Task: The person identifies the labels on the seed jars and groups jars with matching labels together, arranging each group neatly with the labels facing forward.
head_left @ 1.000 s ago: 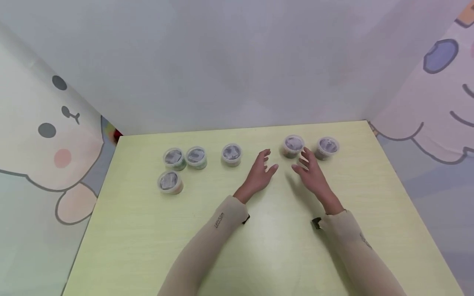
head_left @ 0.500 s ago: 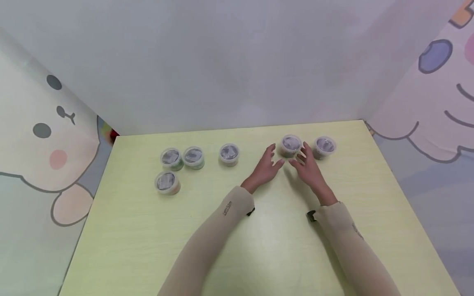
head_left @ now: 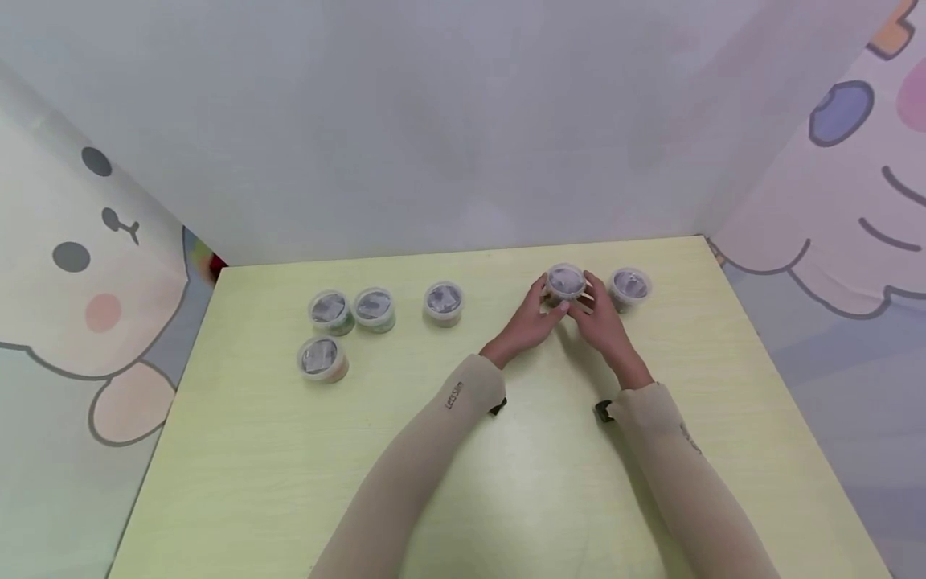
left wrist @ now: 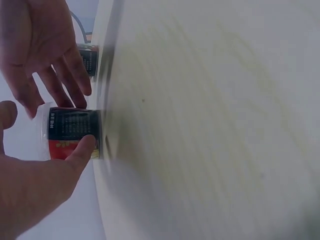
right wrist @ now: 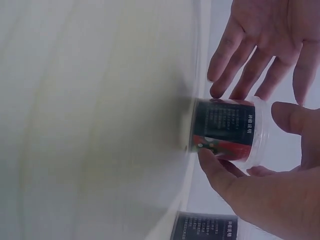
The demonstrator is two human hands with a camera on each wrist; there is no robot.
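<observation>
A small lidded planting cup (head_left: 565,279), clear plastic with a dark and red label, stands upright at the back right of the table. My left hand (head_left: 529,325) holds its left side, and my right hand (head_left: 600,325) its right side. Both thumbs come together in front of it in the head view. In the left wrist view a left fingertip lies on the label of the planting cup (left wrist: 70,124). Right fingers (right wrist: 215,169) lie along the cup's lower side in the right wrist view. The far side is hidden.
A similar cup (head_left: 629,288) stands just right of my right hand. Another cup (head_left: 443,301) is left of my left hand, and several more, among them one cup (head_left: 321,359), group at the table's left. A pale wall (head_left: 463,161) rises behind the table (head_left: 506,482).
Both hands have closed in on the planting cup from either side, the left moving right and forward. The cup stays in its place; the view has shifted slightly.
</observation>
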